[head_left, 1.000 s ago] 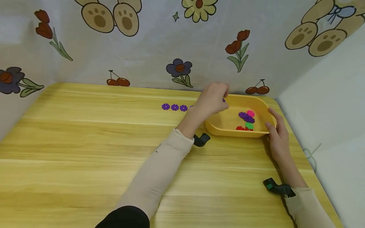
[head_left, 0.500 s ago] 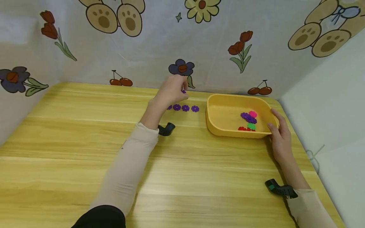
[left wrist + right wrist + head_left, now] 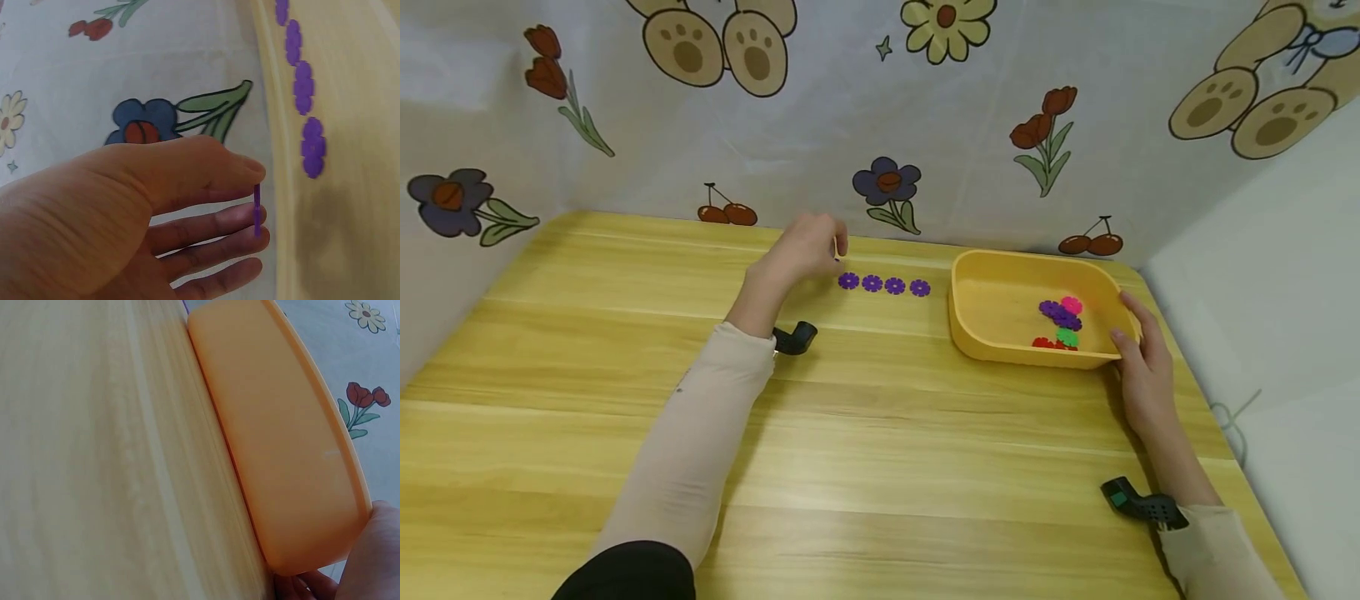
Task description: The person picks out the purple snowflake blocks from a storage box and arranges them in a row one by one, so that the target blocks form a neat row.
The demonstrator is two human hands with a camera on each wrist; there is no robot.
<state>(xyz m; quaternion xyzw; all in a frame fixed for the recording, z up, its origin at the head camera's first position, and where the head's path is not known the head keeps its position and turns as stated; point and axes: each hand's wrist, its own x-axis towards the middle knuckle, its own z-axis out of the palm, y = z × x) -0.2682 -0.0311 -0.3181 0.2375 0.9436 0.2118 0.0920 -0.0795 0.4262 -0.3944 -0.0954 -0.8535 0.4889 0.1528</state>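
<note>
At eleven o'clock on the surface [image 3: 880, 467], our left hand [image 3: 797, 250] pinches a purple disc [image 3: 257, 209]; our right hand [image 3: 1142, 367] grips the yellow tray [image 3: 1000, 346] at two o'clock.

Bright, even light; soft wrist-view blur
</note>
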